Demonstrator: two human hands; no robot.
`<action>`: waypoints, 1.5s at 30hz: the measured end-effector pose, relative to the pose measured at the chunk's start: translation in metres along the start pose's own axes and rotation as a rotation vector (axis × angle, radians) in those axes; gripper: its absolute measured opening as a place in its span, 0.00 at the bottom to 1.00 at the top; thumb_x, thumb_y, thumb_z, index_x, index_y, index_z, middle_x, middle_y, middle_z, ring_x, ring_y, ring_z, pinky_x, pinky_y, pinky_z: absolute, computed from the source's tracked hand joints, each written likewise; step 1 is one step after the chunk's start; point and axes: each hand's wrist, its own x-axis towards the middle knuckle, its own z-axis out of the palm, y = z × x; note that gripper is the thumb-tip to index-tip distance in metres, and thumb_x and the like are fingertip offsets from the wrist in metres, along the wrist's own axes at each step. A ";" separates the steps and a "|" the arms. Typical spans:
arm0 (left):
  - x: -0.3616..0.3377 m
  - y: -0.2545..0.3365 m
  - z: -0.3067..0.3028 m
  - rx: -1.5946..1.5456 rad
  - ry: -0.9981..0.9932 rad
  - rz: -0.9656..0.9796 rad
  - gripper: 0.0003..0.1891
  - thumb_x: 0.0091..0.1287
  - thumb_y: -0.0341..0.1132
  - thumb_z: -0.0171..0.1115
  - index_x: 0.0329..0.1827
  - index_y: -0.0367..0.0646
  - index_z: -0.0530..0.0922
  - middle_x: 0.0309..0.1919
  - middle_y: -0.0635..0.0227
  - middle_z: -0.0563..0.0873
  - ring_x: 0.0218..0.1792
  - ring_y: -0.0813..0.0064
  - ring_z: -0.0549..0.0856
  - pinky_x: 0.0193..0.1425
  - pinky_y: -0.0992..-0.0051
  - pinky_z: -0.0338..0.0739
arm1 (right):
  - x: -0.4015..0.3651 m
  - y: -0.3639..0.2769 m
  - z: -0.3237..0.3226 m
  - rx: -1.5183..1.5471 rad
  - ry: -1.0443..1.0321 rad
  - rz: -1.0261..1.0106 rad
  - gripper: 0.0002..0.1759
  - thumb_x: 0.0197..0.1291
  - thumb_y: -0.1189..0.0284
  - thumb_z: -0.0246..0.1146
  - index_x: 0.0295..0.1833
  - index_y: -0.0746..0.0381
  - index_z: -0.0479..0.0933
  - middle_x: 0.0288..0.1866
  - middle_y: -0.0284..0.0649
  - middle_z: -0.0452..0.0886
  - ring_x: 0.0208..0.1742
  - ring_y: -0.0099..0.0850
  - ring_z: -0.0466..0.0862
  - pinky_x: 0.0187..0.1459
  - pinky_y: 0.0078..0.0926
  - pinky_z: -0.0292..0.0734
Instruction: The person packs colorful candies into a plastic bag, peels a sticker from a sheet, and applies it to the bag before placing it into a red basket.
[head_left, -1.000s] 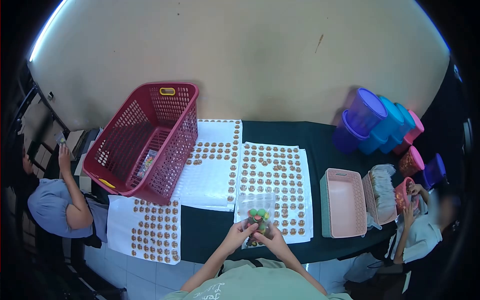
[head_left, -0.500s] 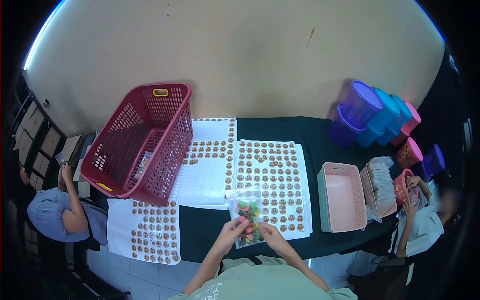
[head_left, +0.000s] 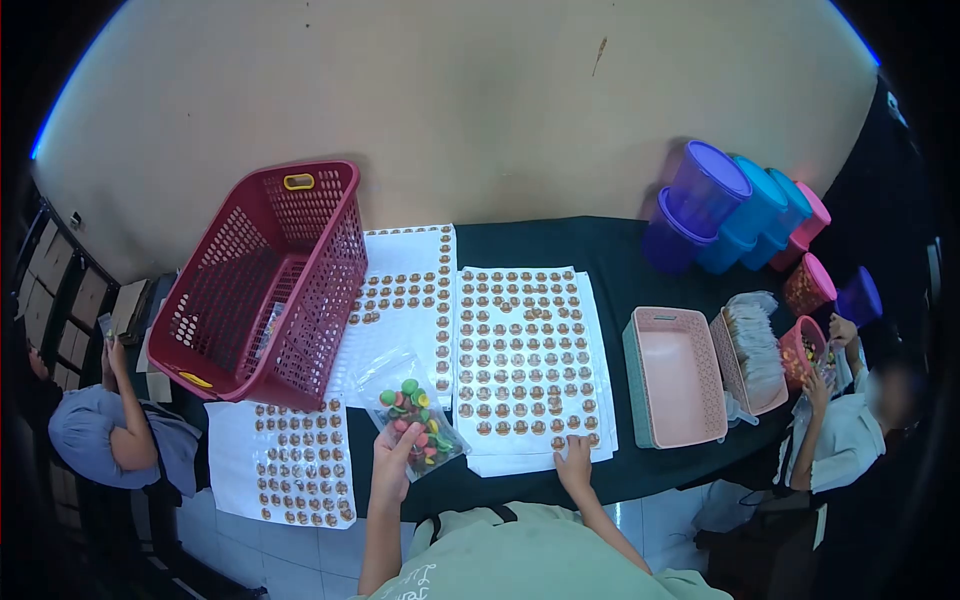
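1. At 6 o'clock on table (head_left: 560, 245): bag (head_left: 415, 412) of coloured sweets is pinched at its near end by left hand (head_left: 392, 462) alone; half a second ago it was held by both.
2. Bag has been shifted toward 8 o'clock, off sheet (head_left: 525, 350), nearer basket (head_left: 265, 285).
3. Right hand (head_left: 574, 462) has been let go: fingers spread on sheet's near edge, nothing gripped.
4. Judged: bag handling is now one-handed, right hand freed for stickers.

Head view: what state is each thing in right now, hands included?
left hand, gripping the candy bag.
candy bag, filled, held at its lower end.
right hand, open, fingertips on the middle sticker sheet.
middle sticker sheet, nearly full.
red basket, tilted, one bag inside.
pink basket, empty.
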 end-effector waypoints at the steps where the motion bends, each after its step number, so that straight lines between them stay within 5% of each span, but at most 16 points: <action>1: -0.001 0.000 0.001 0.018 0.004 -0.015 0.07 0.63 0.31 0.56 0.41 0.39 0.73 0.33 0.70 0.80 0.32 0.84 0.79 0.36 0.82 0.77 | 0.000 -0.005 0.002 -0.047 0.018 -0.015 0.19 0.44 0.74 0.64 0.43 0.67 0.69 0.41 0.47 0.68 0.42 0.42 0.74 0.44 0.35 0.71; 11: 0.005 -0.012 0.006 0.100 -0.059 -0.039 0.05 0.62 0.31 0.57 0.37 0.43 0.71 0.27 0.77 0.76 0.26 0.89 0.75 0.29 0.85 0.75 | 0.024 0.014 0.014 0.068 -0.068 0.046 0.09 0.46 0.76 0.62 0.33 0.64 0.70 0.27 0.42 0.72 0.35 0.37 0.74 0.37 0.32 0.70; 18: 0.007 -0.010 0.020 0.125 -0.054 -0.007 0.10 0.61 0.31 0.58 0.42 0.43 0.69 0.31 0.77 0.75 0.29 0.90 0.74 0.31 0.87 0.73 | 0.018 0.003 0.009 0.200 0.003 0.177 0.05 0.47 0.77 0.60 0.31 0.64 0.71 0.27 0.40 0.73 0.30 0.35 0.74 0.34 0.31 0.70; 24: 0.009 -0.013 0.018 0.109 -0.085 -0.059 0.09 0.62 0.32 0.57 0.43 0.42 0.70 0.31 0.75 0.76 0.29 0.89 0.75 0.31 0.86 0.73 | 0.018 0.013 0.018 0.063 -0.007 0.031 0.04 0.49 0.78 0.58 0.32 0.65 0.72 0.29 0.41 0.75 0.33 0.32 0.75 0.35 0.28 0.70; 27: 0.011 -0.017 0.013 0.142 -0.097 -0.087 0.08 0.63 0.32 0.57 0.42 0.41 0.70 0.31 0.73 0.77 0.29 0.88 0.76 0.32 0.85 0.75 | 0.021 0.011 0.005 0.303 -0.234 0.230 0.04 0.52 0.77 0.58 0.34 0.64 0.73 0.32 0.37 0.76 0.35 0.27 0.74 0.38 0.23 0.69; 29: 0.011 -0.019 0.012 0.091 -0.120 -0.068 0.07 0.63 0.33 0.56 0.40 0.41 0.71 0.31 0.71 0.78 0.28 0.87 0.77 0.31 0.85 0.75 | 0.030 -0.006 -0.022 0.737 -0.491 0.399 0.04 0.55 0.75 0.58 0.36 0.62 0.73 0.35 0.32 0.75 0.37 0.21 0.72 0.39 0.19 0.67; 37: 0.006 -0.018 0.027 0.114 -0.158 -0.064 0.10 0.66 0.36 0.52 0.43 0.38 0.72 0.32 0.72 0.78 0.28 0.86 0.77 0.32 0.84 0.76 | 0.046 -0.160 -0.122 1.221 -0.466 0.121 0.07 0.53 0.80 0.61 0.39 0.64 0.73 0.32 0.30 0.75 0.36 0.18 0.75 0.40 0.15 0.68; 45: -0.002 -0.017 0.044 0.174 -0.275 -0.039 0.19 0.68 0.44 0.47 0.53 0.37 0.68 0.34 0.70 0.80 0.28 0.85 0.79 0.32 0.84 0.75 | 0.026 -0.222 -0.112 1.136 -0.228 -0.040 0.12 0.50 0.81 0.63 0.39 0.65 0.70 0.31 0.33 0.75 0.32 0.17 0.73 0.36 0.13 0.67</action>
